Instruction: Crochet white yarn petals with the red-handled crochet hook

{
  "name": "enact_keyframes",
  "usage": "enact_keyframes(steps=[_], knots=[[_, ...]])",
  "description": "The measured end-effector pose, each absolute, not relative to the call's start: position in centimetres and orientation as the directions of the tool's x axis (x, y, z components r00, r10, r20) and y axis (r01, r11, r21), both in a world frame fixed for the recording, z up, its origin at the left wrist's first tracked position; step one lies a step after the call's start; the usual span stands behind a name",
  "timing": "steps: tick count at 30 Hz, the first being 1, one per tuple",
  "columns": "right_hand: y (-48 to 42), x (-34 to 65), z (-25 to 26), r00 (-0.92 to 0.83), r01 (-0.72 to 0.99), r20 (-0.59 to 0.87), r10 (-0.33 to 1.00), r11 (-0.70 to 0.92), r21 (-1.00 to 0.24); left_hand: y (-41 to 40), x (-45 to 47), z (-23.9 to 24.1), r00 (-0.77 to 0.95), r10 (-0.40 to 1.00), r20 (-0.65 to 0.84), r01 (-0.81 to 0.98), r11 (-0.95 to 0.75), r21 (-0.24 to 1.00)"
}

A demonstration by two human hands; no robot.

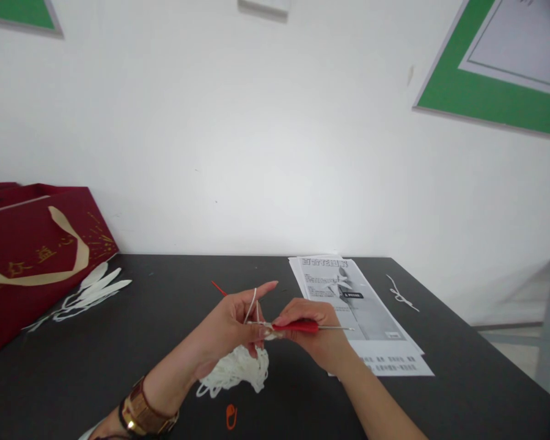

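Red bag [22, 235]: gold characters, 益 legible; left side cut off.
Printed sheets [380, 315]: large Chinese heading; small print unreadable; partly covered by right grip [314, 318].
Right grip state: clamped on red-handled hook [302, 327].
Left grip [229, 324]: pinched on white stitchwork [269, 334].
Stitchwork position: between hands, above bench [174, 278]; largely hidden by fingertips.

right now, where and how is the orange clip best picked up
Probably across its middle, pinching the two long sides from above, coming in from the right. The clip is slim, seems to lie flat on the table, and its length runs roughly toward the person. The yarn lies just beyond it and the left forearm is on its left.
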State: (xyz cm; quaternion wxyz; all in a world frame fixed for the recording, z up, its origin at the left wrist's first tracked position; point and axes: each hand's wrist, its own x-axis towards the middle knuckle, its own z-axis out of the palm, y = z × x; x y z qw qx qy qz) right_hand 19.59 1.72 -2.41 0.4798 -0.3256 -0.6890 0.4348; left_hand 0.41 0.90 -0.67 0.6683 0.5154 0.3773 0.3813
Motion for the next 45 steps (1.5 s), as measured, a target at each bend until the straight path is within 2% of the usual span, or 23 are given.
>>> enact_keyframes(steps=[3,6,13,16,19,24,30,34,36,42,45], knots=[[1.8,19.5,-2.7,-0.324,-0.098,0.27,0.907,0.252,-0.963,0.9,0.2,-0.7,0.444,0.889,-0.111,-0.095,0.17,0.981],[1.8,19.2,-2.9,-0.314,-0.242,0.204,0.927,0.13,-0.961,0.8,0.2,-0.6,0.465,0.881,-0.089,-0.104,0.154,0.983],[1.5,18.7,-3.0,-0.227,-0.318,0.203,0.952,0.124,-0.94,0.2,1.2,-0.6,0.329,0.943,0.045,-0.299,0.059,0.952],[1.4,18.5,-3.2,-0.213,-0.42,0.145,0.966,0.044,-0.907,-0.1,1.4,-0.5,0.258,0.965,0.053,-0.367,0.047,0.929],[1.4,18.2,-3.3,-0.229,-0.537,0.066,0.971,-0.07,-0.841,-0.3,1.4,-0.3,0.249,0.968,0.035,-0.384,0.066,0.921],[1.4,18.1,-2.9,-0.27,-0.611,0.02,0.963,-0.155,-0.776,-0.5,1.3,0.2,0.305,0.952,-0.017,-0.339,0.125,0.933],[0.9,17.8,-2.6,-0.199,-0.654,0.028,0.98,-0.111,-0.748,-0.7,1.2,0.7,0.315,0.947,-0.059,-0.245,0.141,0.959],[0.3,17.9,-2.3,-0.062,-0.548,0.188,0.98,0.124,-0.827,-0.9,1.2,0.8,0.278,0.96,-0.029,-0.26,0.104,0.96],[0.2,17.9,-2.3,-0.023,-0.527,0.228,0.973,0.182,-0.83,-0.9,1.2,0.7,0.27,0.963,-0.02,-0.273,0.096,0.957],[0.8,17.6,-2.9,-0.147,-0.695,0.019,0.989,-0.09,-0.713,-1.0,1.2,0.8,0.261,0.965,-0.027,-0.282,0.103,0.954],[0.6,17.5,-3.0,-0.086,-0.661,0.038,0.996,-0.029,-0.75,-0.9,1.2,0.7,0.234,0.972,-0.007,-0.28,0.075,0.957]])
